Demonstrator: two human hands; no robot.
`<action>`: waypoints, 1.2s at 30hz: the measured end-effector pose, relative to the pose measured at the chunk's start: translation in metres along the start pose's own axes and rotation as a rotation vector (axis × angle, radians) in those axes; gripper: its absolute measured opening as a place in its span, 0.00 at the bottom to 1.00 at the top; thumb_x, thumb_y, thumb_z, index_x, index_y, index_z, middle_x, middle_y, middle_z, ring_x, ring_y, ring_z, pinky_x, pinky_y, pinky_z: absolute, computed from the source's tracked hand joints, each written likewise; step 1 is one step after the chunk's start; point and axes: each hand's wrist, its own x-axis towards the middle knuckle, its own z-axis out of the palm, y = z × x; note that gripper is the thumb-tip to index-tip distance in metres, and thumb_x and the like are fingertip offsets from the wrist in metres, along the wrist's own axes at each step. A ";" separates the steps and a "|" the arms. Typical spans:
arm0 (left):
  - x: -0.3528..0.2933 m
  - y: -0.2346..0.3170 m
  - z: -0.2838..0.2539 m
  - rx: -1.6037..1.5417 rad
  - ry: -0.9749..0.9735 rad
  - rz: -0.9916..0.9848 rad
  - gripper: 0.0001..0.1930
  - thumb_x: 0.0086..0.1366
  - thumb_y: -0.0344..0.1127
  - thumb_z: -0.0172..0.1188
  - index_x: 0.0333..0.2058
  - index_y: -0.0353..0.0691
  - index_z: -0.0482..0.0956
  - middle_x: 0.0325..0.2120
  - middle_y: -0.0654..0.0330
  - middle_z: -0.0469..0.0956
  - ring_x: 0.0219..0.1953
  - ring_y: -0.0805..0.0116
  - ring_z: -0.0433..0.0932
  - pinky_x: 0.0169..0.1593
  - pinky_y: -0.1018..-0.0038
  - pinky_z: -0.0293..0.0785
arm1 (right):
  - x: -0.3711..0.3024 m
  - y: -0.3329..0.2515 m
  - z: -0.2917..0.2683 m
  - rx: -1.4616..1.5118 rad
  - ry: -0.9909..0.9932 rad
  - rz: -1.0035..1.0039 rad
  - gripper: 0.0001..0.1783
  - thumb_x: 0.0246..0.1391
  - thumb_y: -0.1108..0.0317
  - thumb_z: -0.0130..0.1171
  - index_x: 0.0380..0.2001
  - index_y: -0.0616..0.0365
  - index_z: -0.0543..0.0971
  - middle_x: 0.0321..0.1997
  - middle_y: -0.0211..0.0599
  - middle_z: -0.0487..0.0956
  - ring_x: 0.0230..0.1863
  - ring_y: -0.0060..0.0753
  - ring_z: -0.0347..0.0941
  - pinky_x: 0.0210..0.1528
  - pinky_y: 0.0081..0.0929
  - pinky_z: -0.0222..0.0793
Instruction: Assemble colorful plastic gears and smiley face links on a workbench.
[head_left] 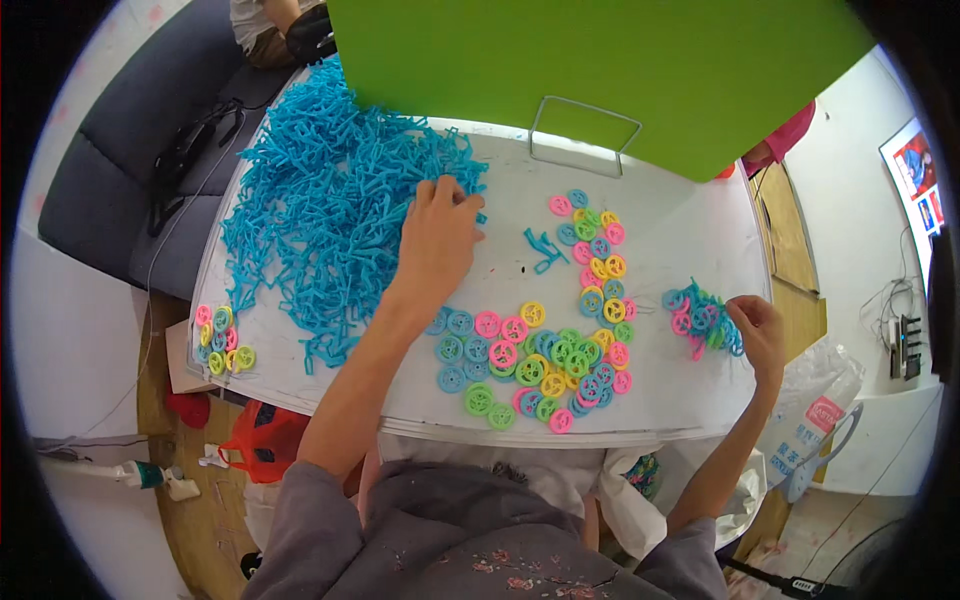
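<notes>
On the white counter point(700, 250) I see a green board point(600, 70) blocking the far edge, with coloured plastic wheels point(560, 350) scattered mid-counter. My left hand point(437, 235) rests on the blue plastic pile point(320, 210), fingers point(455, 190) loosely curled into it. My right hand point(757, 330) pinches a wheel cluster point(700, 320), fingers pressed together.

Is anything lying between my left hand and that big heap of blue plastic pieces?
Nothing visible: the left hand already rests on the right edge of the blue plastic pieces, fingers touching them. The coloured wheels lie nearer you, off that path.
</notes>
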 end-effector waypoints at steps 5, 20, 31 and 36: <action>0.004 -0.001 0.010 -0.011 0.010 0.007 0.07 0.49 0.24 0.63 0.30 0.37 0.77 0.31 0.56 0.73 0.36 0.53 0.70 0.41 0.63 0.68 | -0.007 -0.026 0.013 -0.540 0.192 -0.235 0.15 0.47 0.66 0.65 0.40 0.57 0.79 0.41 0.39 0.78 0.44 0.34 0.73 0.47 0.29 0.66; 0.012 0.031 -0.014 -1.389 -0.330 -0.445 0.07 0.66 0.33 0.54 0.38 0.37 0.74 0.28 0.67 0.73 0.29 0.80 0.69 0.32 0.83 0.64 | 0.009 -0.133 0.176 0.638 -0.431 -0.398 0.17 0.56 0.74 0.56 0.50 0.63 0.72 0.46 0.39 0.78 0.46 0.28 0.75 0.49 0.25 0.70; -0.015 0.084 0.044 -0.721 -0.216 -0.175 0.09 0.57 0.31 0.62 0.37 0.38 0.77 0.29 0.61 0.74 0.28 0.70 0.73 0.32 0.76 0.69 | 0.020 -0.077 0.131 0.609 -0.279 -0.212 0.12 0.52 0.75 0.62 0.39 0.65 0.74 0.35 0.32 0.78 0.37 0.20 0.75 0.41 0.19 0.73; -0.019 0.087 0.056 -0.514 -0.329 0.015 0.11 0.54 0.29 0.63 0.37 0.38 0.76 0.30 0.55 0.75 0.28 0.64 0.76 0.32 0.72 0.72 | 0.016 -0.075 0.128 0.490 -0.274 -0.173 0.11 0.49 0.77 0.63 0.38 0.65 0.77 0.33 0.31 0.79 0.37 0.18 0.74 0.41 0.17 0.72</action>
